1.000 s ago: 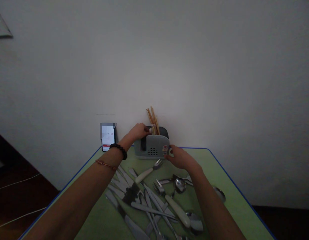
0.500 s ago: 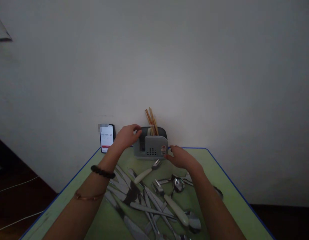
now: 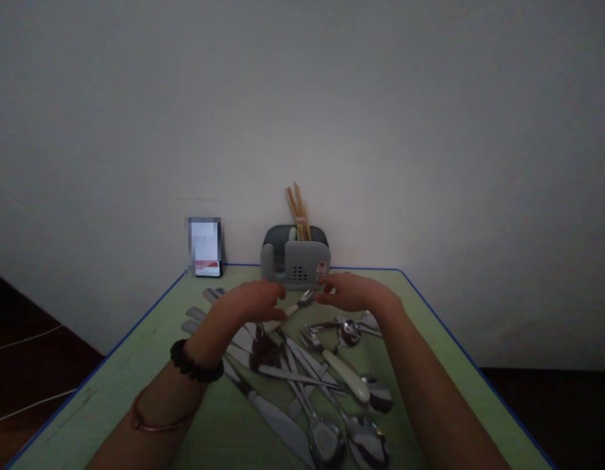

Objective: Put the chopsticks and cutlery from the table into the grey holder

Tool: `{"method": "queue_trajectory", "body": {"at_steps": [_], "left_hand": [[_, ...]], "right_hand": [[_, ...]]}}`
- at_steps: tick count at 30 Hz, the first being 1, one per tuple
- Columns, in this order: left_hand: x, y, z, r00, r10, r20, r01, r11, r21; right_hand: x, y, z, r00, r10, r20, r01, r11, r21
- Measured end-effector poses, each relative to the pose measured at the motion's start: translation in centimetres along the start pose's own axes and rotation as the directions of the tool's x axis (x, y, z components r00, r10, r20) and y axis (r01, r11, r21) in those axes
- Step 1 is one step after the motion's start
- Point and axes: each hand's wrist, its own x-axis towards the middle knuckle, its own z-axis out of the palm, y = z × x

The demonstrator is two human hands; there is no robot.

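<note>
My left hand [image 3: 256,302] hovers over the cutlery with fingers apart. Its thumb is close to a small fork [image 3: 291,311] with a cream handle; whether they touch I cannot tell. On the other side, my right hand [image 3: 354,292] has thumb and forefinger spread near that fork's tines, with nothing between them. Behind both hands stands a grey cutlery holder [image 3: 309,253], with chopsticks [image 3: 298,209] and a cream handle [image 3: 293,234] upright in it. A second cream-handled fork [image 3: 348,375] lies nearer, among several table knives [image 3: 282,421] and spoons [image 3: 326,438].
A phone [image 3: 205,243] leans on the wall [image 3: 429,163] at the back left. The green table [image 3: 130,365] has a blue edge and meets the wall behind the holder. More spoons, including a round-bowled one [image 3: 350,332], lie beside my right forearm.
My left hand has come down from the holder's left rim to above the cream-handled fork. My right hand has drawn slightly away from the holder's front corner. The view has tilted down.
</note>
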Motion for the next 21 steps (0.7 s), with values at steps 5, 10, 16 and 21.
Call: {"method": "queue_trajectory", "body": {"at_steps": [5, 10, 16, 21], "left_hand": [[0.9, -0.7, 0.7, 0.994, -0.033, 0.106, 0.025, 0.996, 0.082], [0.7, 0.2, 1.1, 0.987, 0.002, 0.163, -0.012, 0.998, 0.057], [-0.8, 1.0, -1.0, 0.994, 0.074, 0.078, -0.078, 0.996, 0.052], [-2.6, 0.7, -3.8, 0.933, 0.314, -0.176, -0.339, 0.931, -0.134]], "right_hand": [[0.4, -0.3, 0.5, 1.0, 0.002, 0.022, -0.002, 1.0, -0.013], [0.9, -0.5, 1.3, 0.999, -0.01, 0.045, 0.012, 0.999, -0.033], [1.0, -0.5, 1.7, 1.0, -0.016, 0.002, 0.016, 0.999, -0.03], [0.5, -1.6, 0.4, 0.973, -0.229, 0.019, 0.223, 0.962, 0.155]]}}
